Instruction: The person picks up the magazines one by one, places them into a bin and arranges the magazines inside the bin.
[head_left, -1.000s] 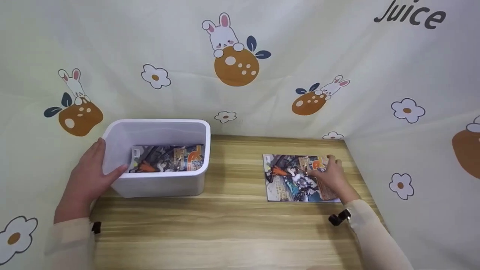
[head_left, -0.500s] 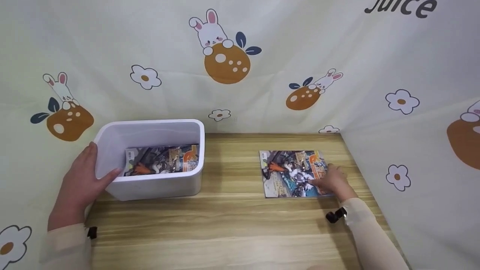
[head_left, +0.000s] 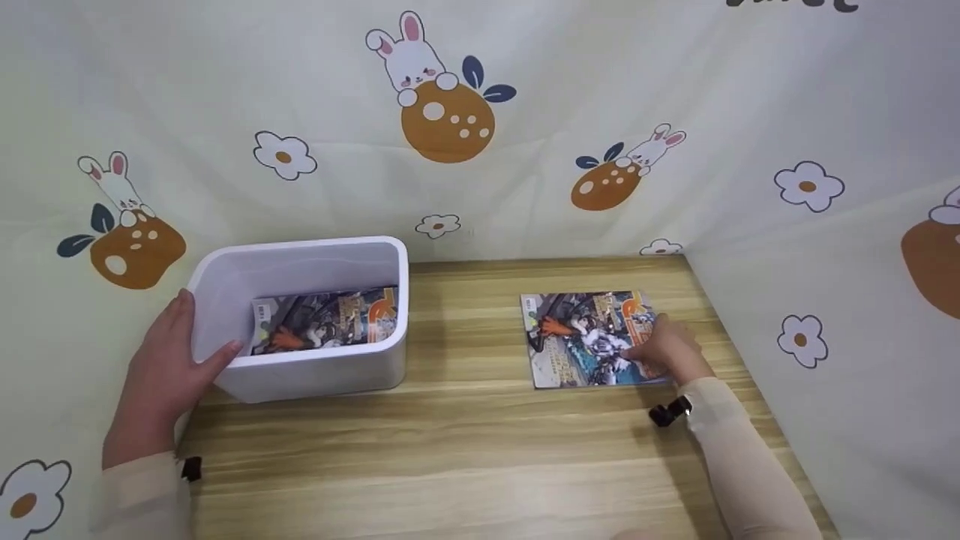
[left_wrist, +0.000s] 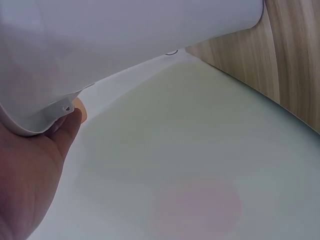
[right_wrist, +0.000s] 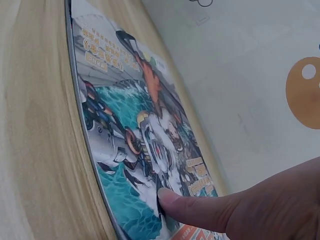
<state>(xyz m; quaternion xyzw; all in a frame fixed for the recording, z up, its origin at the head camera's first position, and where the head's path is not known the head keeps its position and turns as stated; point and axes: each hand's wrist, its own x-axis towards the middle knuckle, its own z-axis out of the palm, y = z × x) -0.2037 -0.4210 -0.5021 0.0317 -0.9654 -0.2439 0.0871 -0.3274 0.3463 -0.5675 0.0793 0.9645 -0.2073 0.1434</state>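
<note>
In the head view, my left hand (head_left: 161,367) grips the left end of a white plastic bin (head_left: 315,375), its thumb over the rim. The left wrist view has its fingers hooked at the rim (left_wrist: 42,117). Inside the bin lies a magazine (head_left: 322,322) with a colourful illustrated cover. At the right, a second magazine (head_left: 581,341) with a matching cover lies on the table. My right hand (head_left: 671,349) holds its right edge, thumb on the cover and other fingers at the edge. The right wrist view shows the thumb (right_wrist: 195,207) pressing the cover; the other fingertips are hidden.
The wood-grain table (head_left: 450,442) extends in front of and between the bin and the magazine. A pale cloth (head_left: 540,187) printed with rabbits, oranges and flowers hangs behind and along both sides.
My right hand has drawn back from the magazine's far right corner to its right edge, and its fingers have closed in there. The left hand keeps its grip on the bin. The head view has shifted slightly.
</note>
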